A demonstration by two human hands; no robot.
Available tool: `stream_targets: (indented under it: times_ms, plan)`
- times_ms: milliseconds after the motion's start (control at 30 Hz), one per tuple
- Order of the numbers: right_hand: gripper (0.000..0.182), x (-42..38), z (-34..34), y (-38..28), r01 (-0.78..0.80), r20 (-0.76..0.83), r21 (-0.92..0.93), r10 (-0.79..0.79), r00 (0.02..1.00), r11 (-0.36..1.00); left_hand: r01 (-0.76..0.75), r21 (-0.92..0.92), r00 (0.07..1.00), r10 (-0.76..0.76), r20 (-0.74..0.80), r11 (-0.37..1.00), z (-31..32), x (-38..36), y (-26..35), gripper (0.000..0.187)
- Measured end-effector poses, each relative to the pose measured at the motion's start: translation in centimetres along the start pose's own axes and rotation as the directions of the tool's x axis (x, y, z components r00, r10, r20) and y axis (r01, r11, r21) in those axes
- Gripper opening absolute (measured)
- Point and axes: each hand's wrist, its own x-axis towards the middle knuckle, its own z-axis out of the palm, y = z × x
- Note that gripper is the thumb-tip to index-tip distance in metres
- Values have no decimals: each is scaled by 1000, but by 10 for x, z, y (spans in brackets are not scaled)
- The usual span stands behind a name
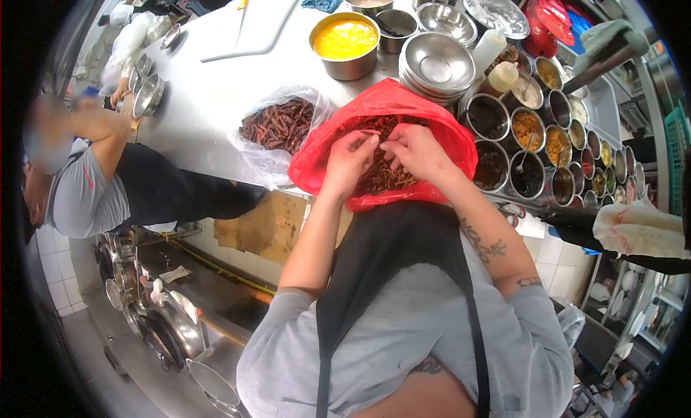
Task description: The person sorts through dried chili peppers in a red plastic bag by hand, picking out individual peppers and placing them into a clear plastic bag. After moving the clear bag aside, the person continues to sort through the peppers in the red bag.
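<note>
A red plastic bag [307,165] stands open at the table's near edge, holding thin dried chilies [389,182]. Over its mouth, my left hand [351,160] is closed in a pinch, with a small dark red piece, apparently a dried chili, at the fingertips. Close beside it, my right hand [419,153] also has thumb and fingers pressed together; what they pinch is too small to make out. The fingertips of both hands nearly meet. Just left of the red bag sits a clear plastic bag [265,175] of larger, darker dried chilies [279,125].
A pot of yellow liquid [347,67], stacked metal bowls [439,62] and squeeze bottles [502,78] stand beyond the bags. Several sauce and seasoning containers [529,130] line the right. A white cutting board [270,29] bears a yellow-handled knife [243,2]. Another person [90,184] is at the left.
</note>
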Motion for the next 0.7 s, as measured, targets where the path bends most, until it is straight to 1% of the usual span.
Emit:
stream_targets:
  times_ms: [33, 133, 233, 333, 433, 467, 533, 567, 633, 700]
  plan:
    - [15, 1, -1, -2, 7, -3, -67, -7, 1000, 998, -9, -15, 1000, 9, -18, 1000, 1, 1, 0, 19]
    - [13, 9, 3, 12, 281, 4, -179, -285, 958, 943, 61, -245, 997, -48, 57, 968, -4, 5, -5, 22]
    - [12, 14, 8, 18, 346, 42, 172, -358, 933, 922, 205, -530, 968, -89, 237, 823, -8, 3, -1, 25]
    - [12, 15, 9, 18, 278, 149, 300, -332, 931, 913, 343, -657, 938, -202, 283, 671, -12, 2, -6, 26]
    - [10, 14, 5, 15, 227, 224, 360, -320, 921, 905, 366, -739, 930, -197, 310, 566, -20, 6, -11, 25]
    - [8, 13, 6, 13, 290, 132, 260, -332, 934, 921, 334, -724, 942, -182, 282, 604, -24, 6, -11, 23]
    - [11, 11, 8, 7, 378, -50, 36, -376, 925, 925, 268, -688, 962, -146, 231, 674, -29, 5, -7, 21]
    - [14, 13, 7, 12, 418, -58, -135, -428, 902, 898, 246, -650, 968, -156, 195, 719, -30, 4, -7, 20]
    - [22, 16, 8, 21, 453, -44, -456, -528, 848, 766, 208, -560, 978, -170, 119, 802, -33, 0, -6, 20]
    - [22, 17, 13, 20, 392, 62, -578, -440, 896, 716, 148, -404, 989, -139, 52, 903, -31, -2, -5, 14]
